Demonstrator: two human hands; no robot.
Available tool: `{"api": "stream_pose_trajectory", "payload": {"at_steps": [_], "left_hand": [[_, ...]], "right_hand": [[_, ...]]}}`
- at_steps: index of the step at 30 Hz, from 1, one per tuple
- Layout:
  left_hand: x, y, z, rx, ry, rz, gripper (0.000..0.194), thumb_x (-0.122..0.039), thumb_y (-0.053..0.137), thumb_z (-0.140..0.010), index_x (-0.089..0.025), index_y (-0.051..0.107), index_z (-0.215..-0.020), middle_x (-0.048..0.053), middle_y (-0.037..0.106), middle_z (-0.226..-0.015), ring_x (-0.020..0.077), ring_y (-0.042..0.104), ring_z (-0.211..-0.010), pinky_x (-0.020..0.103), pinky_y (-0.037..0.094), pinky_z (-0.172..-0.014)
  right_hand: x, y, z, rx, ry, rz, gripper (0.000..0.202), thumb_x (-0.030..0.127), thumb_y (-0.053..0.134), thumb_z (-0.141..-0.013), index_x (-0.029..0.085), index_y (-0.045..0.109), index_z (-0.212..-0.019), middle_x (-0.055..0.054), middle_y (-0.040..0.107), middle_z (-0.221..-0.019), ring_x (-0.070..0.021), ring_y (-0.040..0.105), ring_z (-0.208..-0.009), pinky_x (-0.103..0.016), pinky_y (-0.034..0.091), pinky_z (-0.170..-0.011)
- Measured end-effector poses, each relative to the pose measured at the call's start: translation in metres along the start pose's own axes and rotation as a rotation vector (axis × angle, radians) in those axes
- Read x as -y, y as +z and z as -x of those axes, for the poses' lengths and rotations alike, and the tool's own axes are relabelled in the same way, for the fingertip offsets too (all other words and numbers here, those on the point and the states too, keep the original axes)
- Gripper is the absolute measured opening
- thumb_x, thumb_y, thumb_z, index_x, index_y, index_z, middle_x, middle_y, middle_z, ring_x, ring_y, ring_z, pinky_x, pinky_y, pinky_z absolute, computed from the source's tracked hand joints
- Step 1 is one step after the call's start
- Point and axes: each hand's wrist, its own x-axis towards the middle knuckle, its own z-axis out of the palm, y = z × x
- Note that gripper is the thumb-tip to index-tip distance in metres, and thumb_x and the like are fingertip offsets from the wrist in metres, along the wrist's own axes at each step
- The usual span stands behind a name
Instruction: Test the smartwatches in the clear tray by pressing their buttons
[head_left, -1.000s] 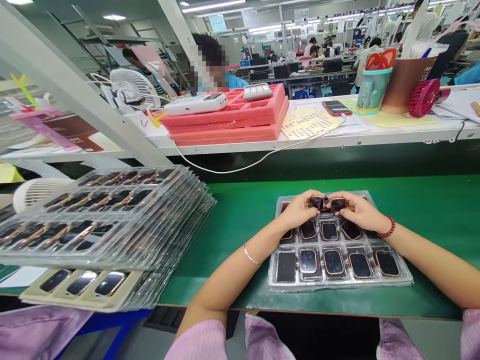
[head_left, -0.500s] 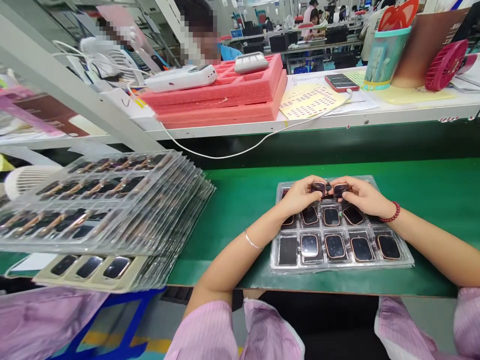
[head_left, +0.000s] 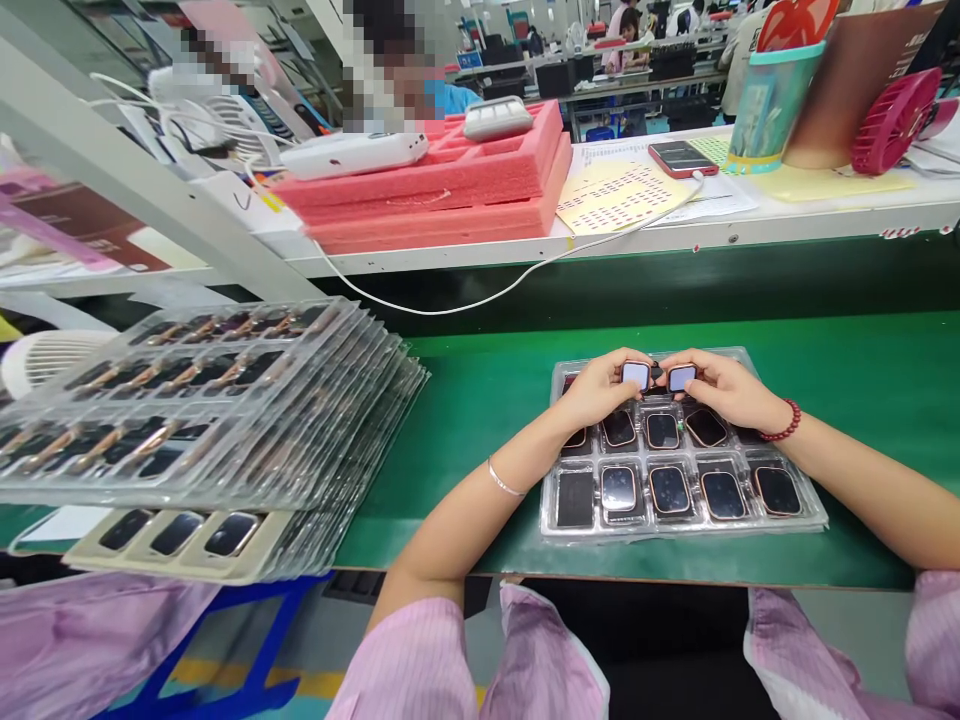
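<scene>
My left hand (head_left: 606, 387) is closed on a small square watch (head_left: 636, 376) with a lit, pale screen. A second watch (head_left: 682, 379), its screen also lit, is gripped by my right hand (head_left: 724, 388). Both are held side by side over the back row of a clear plastic tray (head_left: 553, 535), with a small dark piece between them. In the tray's nearer rows lie several dark-screened watches, among them one at the front (head_left: 670, 491). A flat black piece (head_left: 575, 499) fills the front left compartment. My hands hide part of the back row.
A tall, leaning stack of clear trays (head_left: 300, 470) with watches stands at the left. Behind the green table (head_left: 480, 400) runs a white shelf (head_left: 637, 232) bearing pink foam (head_left: 450, 205), a phone (head_left: 682, 158) and a teal cup (head_left: 776, 110). A white cable hangs from it.
The screens of both held watches have turned from dark to lit. My hands have stayed in nearly the same place, and the view has shifted slightly.
</scene>
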Motion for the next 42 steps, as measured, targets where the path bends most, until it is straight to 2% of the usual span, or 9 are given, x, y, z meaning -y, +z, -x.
{"api": "stream_pose_trajectory", "payload": {"at_steps": [8,16,24,29,36,42], "left_hand": [[0.0093,-0.0020,-0.0029,0.028,0.064,0.022,0.048,-0.005,0.062,-0.067,-0.016,0.059,-0.114,0.008,0.068,-0.112,0.0178,0.068,-0.099,0.031,0.055,-0.088],[0.0036,-0.0015,-0.0018,-0.005,0.025,-0.016,0.036,-0.014,0.065,-0.076,-0.014,0.061,-0.112,0.011,0.067,-0.117,0.0150,0.066,-0.089,0.030,0.056,-0.081],[0.0033,-0.0006,-0.0002,-0.001,0.007,0.021,0.042,-0.009,0.061,-0.072,-0.014,0.060,-0.114,0.010,0.068,-0.116,0.0170,0.069,-0.095,0.031,0.057,-0.083],[0.0057,-0.0009,-0.0010,0.007,0.039,0.009,0.049,-0.004,0.062,-0.067,-0.014,0.060,-0.115,0.009,0.069,-0.111,0.0176,0.068,-0.098,0.032,0.056,-0.088],[0.0051,-0.0021,-0.0007,0.006,0.053,-0.047,0.047,-0.010,0.068,-0.071,-0.014,0.060,-0.117,0.010,0.069,-0.112,0.0195,0.067,-0.101,0.033,0.054,-0.090],[0.0027,-0.0008,-0.0012,0.001,0.015,0.003,0.038,-0.015,0.069,-0.076,-0.014,0.062,-0.113,0.009,0.071,-0.104,0.0180,0.068,-0.093,0.030,0.055,-0.082]], "right_hand": [[0.0011,-0.0002,0.0000,0.013,-0.029,0.000,0.042,0.013,0.059,-0.079,0.023,0.065,-0.118,-0.008,0.065,-0.126,-0.0246,0.066,-0.111,-0.042,0.062,-0.091],[-0.0015,-0.0001,0.0002,0.017,-0.011,-0.001,0.033,0.018,0.056,-0.086,0.023,0.065,-0.118,-0.008,0.067,-0.123,-0.0258,0.066,-0.111,-0.043,0.063,-0.088],[-0.0014,-0.0006,0.0009,0.003,0.014,0.026,0.037,0.018,0.057,-0.085,0.022,0.063,-0.121,-0.008,0.067,-0.123,-0.0211,0.070,-0.094,-0.042,0.062,-0.089],[-0.0007,-0.0007,0.0004,0.004,-0.002,0.039,0.036,0.022,0.061,-0.083,0.022,0.064,-0.119,-0.009,0.068,-0.122,-0.0260,0.068,-0.106,-0.044,0.061,-0.089],[0.0042,-0.0003,0.0001,0.008,0.002,0.053,0.036,0.024,0.064,-0.083,0.023,0.065,-0.119,-0.009,0.069,-0.121,-0.0279,0.067,-0.111,-0.046,0.059,-0.093],[0.0018,0.0010,0.0000,0.005,0.002,0.014,0.033,0.024,0.061,-0.086,0.023,0.066,-0.119,-0.009,0.068,-0.121,-0.0270,0.066,-0.111,-0.043,0.062,-0.087]]}}
